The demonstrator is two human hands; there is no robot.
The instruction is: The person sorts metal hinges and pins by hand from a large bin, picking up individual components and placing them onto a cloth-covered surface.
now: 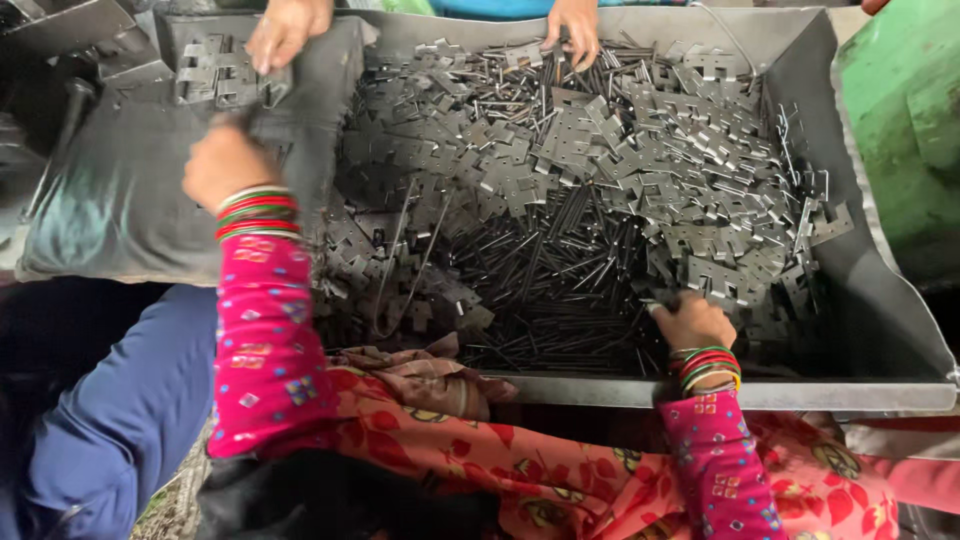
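The right hand point(692, 322) is curled down into the near edge of the heap, its grip closed on some of the flat stamped metal plates point(600, 150), fingers buried so I can't see how many it has. The left hand point(225, 162) rests as a loose fist on the dark cloth pad point(120, 200) beside the tray, at the pad's edge; whether it pinches anything I cannot tell. A small stack of plates point(215, 72) sits at the far side of that pad, seemingly kept apart from the loose pile. The big metal tray point(870, 290) holds plates mixed with thin dark rods point(540, 270), its raised walls keeping them from spilling. Across it, another person's two hands point(285, 28) reach in, one at the stack, one in the heap.
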